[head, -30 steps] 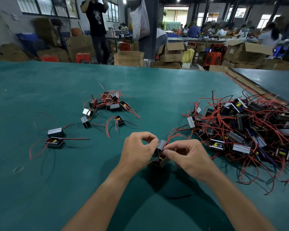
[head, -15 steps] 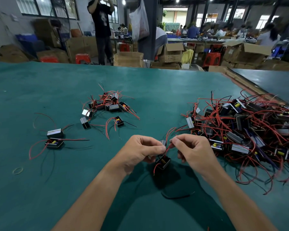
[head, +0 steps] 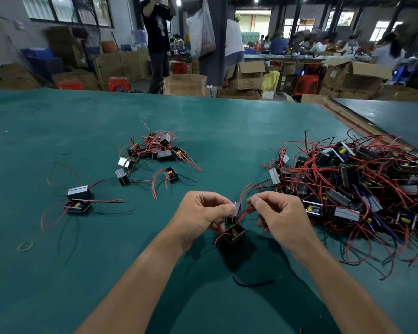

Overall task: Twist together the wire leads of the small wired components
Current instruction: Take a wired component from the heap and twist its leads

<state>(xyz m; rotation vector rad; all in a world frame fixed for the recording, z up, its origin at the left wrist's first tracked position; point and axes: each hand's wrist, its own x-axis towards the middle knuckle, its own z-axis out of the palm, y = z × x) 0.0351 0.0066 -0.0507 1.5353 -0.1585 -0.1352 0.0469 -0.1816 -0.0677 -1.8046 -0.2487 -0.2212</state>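
Note:
Two small black box components with red and black leads hang between my hands above the green table. My left hand (head: 200, 212) pinches the upper component (head: 237, 209), and the lower component (head: 234, 235) dangles just under it. My right hand (head: 279, 214) pinches a red lead (head: 243, 214) that runs down to the components. A black lead (head: 252, 283) trails onto the table below. A big tangled pile of the same components (head: 352, 186) lies to the right.
A smaller cluster of components (head: 158, 150) lies at centre left, and a pair (head: 79, 200) sits farther left. A rubber band (head: 25, 246) lies near the left edge. Boxes, stools and people stand beyond the table's far edge.
My hands have drawn slightly apart. The lower component dropped from between my fingers and now hangs below, while my right hand shifted from the components to a red lead.

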